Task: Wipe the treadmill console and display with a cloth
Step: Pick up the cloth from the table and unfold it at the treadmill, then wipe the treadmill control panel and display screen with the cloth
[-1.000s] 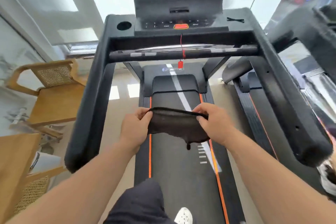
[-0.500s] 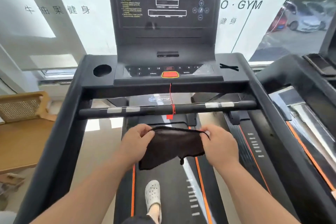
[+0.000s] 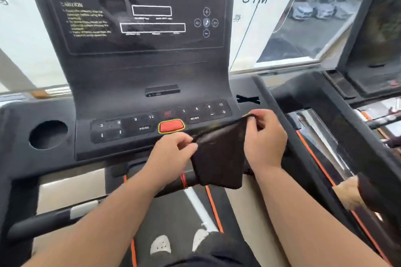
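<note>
A dark cloth (image 3: 219, 158) hangs stretched between my two hands just in front of the treadmill console (image 3: 121, 102). My left hand (image 3: 171, 154) pinches its left top corner below the red stop button (image 3: 171, 125). My right hand (image 3: 265, 138) grips the right top corner near the console's right edge. The black display panel (image 3: 138, 13) rises upright behind the button row, with white outlined windows and printed text. The cloth is not touching the display; whether it brushes the console's front edge I cannot tell.
A round cup hole (image 3: 48, 134) sits at the console's left. The crossbar handle (image 3: 56, 217) runs below my forearms, with the belt (image 3: 184, 208) and my white shoes (image 3: 160, 245) under it. A second treadmill (image 3: 368, 84) stands close on the right. Windows lie behind.
I have stepped closer and the view has risen, so the console fills the frame. Both hands lifted the cloth from above the belt up to the console's front edge.
</note>
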The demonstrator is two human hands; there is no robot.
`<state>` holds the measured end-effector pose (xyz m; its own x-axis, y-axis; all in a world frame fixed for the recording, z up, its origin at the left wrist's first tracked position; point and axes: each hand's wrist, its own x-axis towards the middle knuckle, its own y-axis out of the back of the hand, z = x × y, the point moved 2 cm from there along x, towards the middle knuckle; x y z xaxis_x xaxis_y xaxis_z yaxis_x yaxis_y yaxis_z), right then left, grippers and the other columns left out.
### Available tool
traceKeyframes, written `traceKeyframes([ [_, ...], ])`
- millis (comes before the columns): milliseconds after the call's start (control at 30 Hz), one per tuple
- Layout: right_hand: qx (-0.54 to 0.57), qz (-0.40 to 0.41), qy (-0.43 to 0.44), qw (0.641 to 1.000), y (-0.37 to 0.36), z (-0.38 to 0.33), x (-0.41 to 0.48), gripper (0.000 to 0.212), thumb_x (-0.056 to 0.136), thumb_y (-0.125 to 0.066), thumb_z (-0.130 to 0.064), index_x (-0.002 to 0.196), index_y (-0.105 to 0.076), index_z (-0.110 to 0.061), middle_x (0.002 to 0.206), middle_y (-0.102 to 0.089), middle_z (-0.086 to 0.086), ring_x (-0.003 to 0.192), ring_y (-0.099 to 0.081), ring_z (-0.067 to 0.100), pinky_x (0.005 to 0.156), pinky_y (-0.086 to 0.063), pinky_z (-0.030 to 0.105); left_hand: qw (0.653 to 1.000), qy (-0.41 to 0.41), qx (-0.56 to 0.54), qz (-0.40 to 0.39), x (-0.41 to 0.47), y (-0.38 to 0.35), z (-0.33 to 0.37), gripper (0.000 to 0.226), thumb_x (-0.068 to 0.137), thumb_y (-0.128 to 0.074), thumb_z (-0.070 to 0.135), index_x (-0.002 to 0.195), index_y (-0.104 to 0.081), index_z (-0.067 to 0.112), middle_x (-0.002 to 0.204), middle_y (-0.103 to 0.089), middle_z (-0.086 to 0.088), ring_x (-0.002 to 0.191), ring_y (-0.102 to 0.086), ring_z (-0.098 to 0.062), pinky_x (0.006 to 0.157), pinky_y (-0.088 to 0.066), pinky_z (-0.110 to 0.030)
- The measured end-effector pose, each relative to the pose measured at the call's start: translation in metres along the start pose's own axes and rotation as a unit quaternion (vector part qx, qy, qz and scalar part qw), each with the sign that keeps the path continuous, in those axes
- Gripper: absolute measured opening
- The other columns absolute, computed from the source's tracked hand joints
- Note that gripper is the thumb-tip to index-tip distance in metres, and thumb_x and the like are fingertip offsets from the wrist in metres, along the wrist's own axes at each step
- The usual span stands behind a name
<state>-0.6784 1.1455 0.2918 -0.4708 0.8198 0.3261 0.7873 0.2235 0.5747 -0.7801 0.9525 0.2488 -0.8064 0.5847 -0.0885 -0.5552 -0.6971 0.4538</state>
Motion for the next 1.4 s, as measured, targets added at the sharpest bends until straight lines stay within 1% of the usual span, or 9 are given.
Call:
traceKeyframes([
  [200,0.17,0.057,-0.079,0.981,-0.055,-0.005,0.05,0.019,0.096,-0.062,-0.007,0.097,-0.066,-0.025,0.095,-0.069,-0.014,0.093,-0.067,0.007,0.093,-0.054,0.025,1.0,-0.004,-0.001,-0.007,0.048,-0.009,0.024,0.018,0.089,-0.069,0.019,0.073,-0.063,0.026,0.067,-0.062,0.009,0.065,-0.056,-0.012,0.07,-0.049,-0.031],
  [333,0.106,-0.058,-0.051,0.991,-0.095,0.014,0.075,0.014,0.098,-0.059,-0.012,0.1,-0.063,-0.025,0.094,-0.069,-0.009,0.092,-0.063,0.011,0.092,-0.048,0.026,0.996,0.054,0.046,0.057,0.066,0.003,0.011,0.011,0.086,-0.073,0.029,0.096,-0.069,0.031,0.081,-0.07,0.01,0.077,-0.062,-0.004,0.08,-0.05,-0.025],
  [400,0.029,-0.16,0.024,0.986,-0.117,0.026,0.083,0.014,0.097,-0.058,-0.014,0.104,-0.064,-0.025,0.11,-0.073,-0.001,0.111,-0.064,0.024,0.099,-0.044,0.033,0.987,0.083,0.05,0.125,0.066,0.022,0.003,0.019,0.086,-0.074,0.03,0.103,-0.067,0.031,0.085,-0.071,0.01,0.081,-0.062,-0.004,0.08,-0.047,-0.022],
  [467,-0.086,-0.27,0.134,0.95,-0.137,0.036,0.087,0.03,0.098,-0.059,-0.022,0.127,-0.061,-0.023,0.144,-0.06,0.004,0.141,-0.047,0.031,0.119,-0.031,0.041,0.971,0.092,0.114,0.187,0.061,0.042,-0.007,0.022,0.086,-0.073,0.03,0.107,-0.067,0.027,0.092,-0.069,0.01,0.084,-0.062,-0.007,0.084,-0.048,-0.028],
  [533,-0.2,-0.338,0.212,0.895,-0.149,0.045,0.087,0.067,0.099,-0.051,-0.046,0.158,-0.032,-0.021,0.169,-0.028,0.003,0.157,-0.019,0.032,0.128,-0.011,0.048,0.945,0.092,0.216,0.225,0.052,0.057,-0.021,0.028,0.087,-0.073,0.031,0.111,-0.068,0.018,0.102,-0.069,0.002,0.095,-0.061,-0.018,0.091,-0.046,-0.036],
  [633,-0.29,-0.368,0.251,0.847,-0.155,0.051,0.085,0.093,0.092,-0.021,-0.073,0.164,-0.003,-0.017,0.174,0.0,0.005,0.159,0.001,0.032,0.128,-0.001,0.052,0.912,0.087,0.318,0.243,0.037,0.061,-0.041,0.042,0.084,-0.065,0.041,0.111,-0.068,0.009,0.108,-0.069,-0.009,0.107,-0.053,-0.023,0.097,-0.041,-0.043],
  [833,-0.305,-0.393,0.36,0.789,-0.171,0.029,0.085,0.086,0.095,-0.015,-0.064,0.163,-0.011,-0.013,0.173,-0.005,0.011,0.159,-0.003,0.037,0.128,-0.008,0.055,0.877,0.01,0.404,0.26,0.031,0.043,-0.058,0.042,0.084,-0.061,0.042,0.102,-0.072,0.005,0.105,-0.068,-0.014,0.096,-0.062,-0.037,0.091,-0.043,-0.044],
  [1000,-0.263,-0.431,0.449,0.737,-0.152,0.041,0.071,0.068,0.099,-0.028,-0.047,0.162,-0.025,-0.02,0.171,-0.021,0.0,0.158,-0.017,0.031,0.127,-0.019,0.054,0.867,-0.043,0.421,0.264,0.038,0.046,-0.072,0.038,0.084,-0.063,0.04,0.094,-0.073,0.004,0.098,-0.067,-0.013,0.088,-0.063,-0.037,0.085,-0.044,-0.044],
  [1400,-0.346,-0.405,0.28,0.799,-0.167,0.036,0.104,0.098,0.089,-0.01,-0.077,0.164,0.006,-0.016,0.172,0.016,0.01,0.157,0.015,0.035,0.126,0.006,0.052,0.861,-0.063,0.4,0.308,0.032,0.051,-0.09,0.045,0.08,-0.067,0.047,0.095,-0.074,0.006,0.103,-0.068,-0.014,0.096,-0.061,-0.037,0.09,-0.041,-0.044],
])
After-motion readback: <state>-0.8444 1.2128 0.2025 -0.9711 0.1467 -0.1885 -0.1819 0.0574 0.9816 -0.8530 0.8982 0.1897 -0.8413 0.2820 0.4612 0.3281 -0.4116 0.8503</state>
